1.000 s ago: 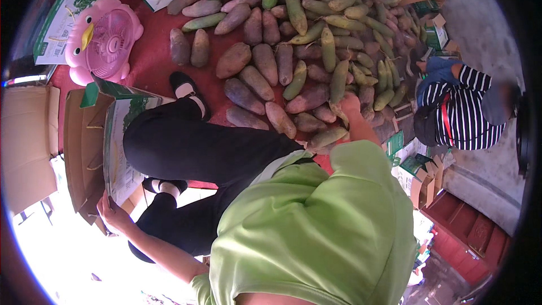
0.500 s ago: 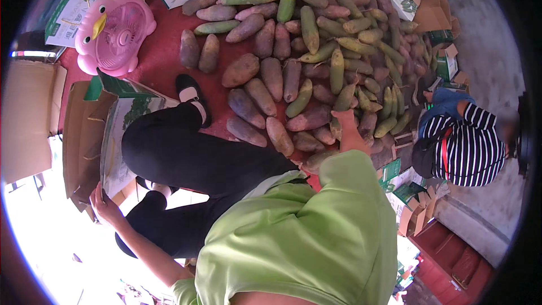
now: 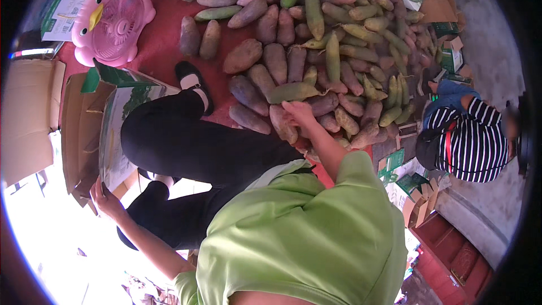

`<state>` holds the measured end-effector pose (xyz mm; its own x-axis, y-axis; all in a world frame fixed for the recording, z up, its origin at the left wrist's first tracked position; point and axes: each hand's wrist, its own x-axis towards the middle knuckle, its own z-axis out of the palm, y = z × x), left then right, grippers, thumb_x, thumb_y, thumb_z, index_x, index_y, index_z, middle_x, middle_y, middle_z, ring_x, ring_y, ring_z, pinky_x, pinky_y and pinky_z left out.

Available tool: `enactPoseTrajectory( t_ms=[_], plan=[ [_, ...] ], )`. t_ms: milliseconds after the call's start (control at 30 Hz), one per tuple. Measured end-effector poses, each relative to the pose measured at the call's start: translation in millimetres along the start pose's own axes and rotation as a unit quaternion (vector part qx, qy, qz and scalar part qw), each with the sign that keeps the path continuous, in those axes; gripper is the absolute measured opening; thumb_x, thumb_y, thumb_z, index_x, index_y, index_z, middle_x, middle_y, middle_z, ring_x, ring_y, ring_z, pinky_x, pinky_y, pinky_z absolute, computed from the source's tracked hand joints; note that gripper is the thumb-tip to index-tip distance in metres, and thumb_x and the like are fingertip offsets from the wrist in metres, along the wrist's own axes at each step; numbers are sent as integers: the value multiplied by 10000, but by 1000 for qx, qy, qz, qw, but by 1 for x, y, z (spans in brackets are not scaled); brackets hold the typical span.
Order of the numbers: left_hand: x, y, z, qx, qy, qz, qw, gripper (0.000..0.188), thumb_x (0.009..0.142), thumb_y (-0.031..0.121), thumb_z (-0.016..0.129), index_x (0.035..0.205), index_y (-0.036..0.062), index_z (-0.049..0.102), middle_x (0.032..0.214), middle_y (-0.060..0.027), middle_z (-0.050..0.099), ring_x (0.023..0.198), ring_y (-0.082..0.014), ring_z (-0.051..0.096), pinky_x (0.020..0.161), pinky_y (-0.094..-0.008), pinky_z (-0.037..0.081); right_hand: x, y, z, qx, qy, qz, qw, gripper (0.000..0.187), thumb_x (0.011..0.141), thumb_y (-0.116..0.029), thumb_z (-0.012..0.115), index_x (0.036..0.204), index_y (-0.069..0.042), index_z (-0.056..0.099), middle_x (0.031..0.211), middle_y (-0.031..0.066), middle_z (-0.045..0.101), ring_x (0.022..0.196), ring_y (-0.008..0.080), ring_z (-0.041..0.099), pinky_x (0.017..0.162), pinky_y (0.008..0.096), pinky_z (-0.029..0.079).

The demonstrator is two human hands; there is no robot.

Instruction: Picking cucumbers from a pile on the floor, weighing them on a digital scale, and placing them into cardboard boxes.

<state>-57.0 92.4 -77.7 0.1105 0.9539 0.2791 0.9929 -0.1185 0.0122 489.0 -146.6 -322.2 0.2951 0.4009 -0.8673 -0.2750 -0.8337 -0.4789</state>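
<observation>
My right hand [image 3: 299,114] is closed at the lower side of a long green radish [image 3: 292,92], holding it crosswise over the near part of the pile. Under and around it lie thick purplish-red radishes [image 3: 247,94] on the red floor covering. Well to the left, my left hand [image 3: 108,202] grips the near edge of an open cardboard box [image 3: 116,141] with a printed white and green outside. Its fingertips are partly hidden by the box. The box stands beside my bent leg, and its contents cannot be made out.
A pink animal-shaped fan [image 3: 116,22] stands at the far left. More radishes [image 3: 361,34] heap up toward the far right. A person in a striped top [image 3: 471,141] crouches on the right. Cartons [image 3: 418,197] and a red wooden piece of furniture [image 3: 451,260] stand at the lower right.
My right hand has moved left from the right part of the pile, bringing a green radish that now lies crosswise. My left hand stays at the box edge.
</observation>
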Motion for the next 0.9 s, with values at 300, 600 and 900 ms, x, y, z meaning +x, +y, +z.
enactPoseTrajectory(
  t_ms=[300,600,900],
  plan=[
    [-1,18,-15,-12,-6,-28,1000,221,855,49,551,1043,78,664,975,-93,617,910,-261,608,791,-354,475,-7,-62,-38,-566,224,-305,732,602,702,-159,683,1259,-123,456,1246,83,497,1152,289,464,910,433,416],
    [-2,35,-23,-6,-4,-47,999,316,763,3,581,1036,134,676,962,-68,620,890,-254,607,766,-357,475,-27,-55,-29,-665,100,-214,708,716,618,-301,759,1255,-152,468,1184,81,508,1125,291,471,886,468,422],
    [1,35,-27,-11,2,-49,999,359,718,-28,568,1001,157,688,958,-43,625,910,-246,601,780,-365,472,-5,-37,-23,-684,100,-253,677,769,552,-394,789,1229,-189,488,1177,74,512,1131,287,461,886,486,423]
  ],
)
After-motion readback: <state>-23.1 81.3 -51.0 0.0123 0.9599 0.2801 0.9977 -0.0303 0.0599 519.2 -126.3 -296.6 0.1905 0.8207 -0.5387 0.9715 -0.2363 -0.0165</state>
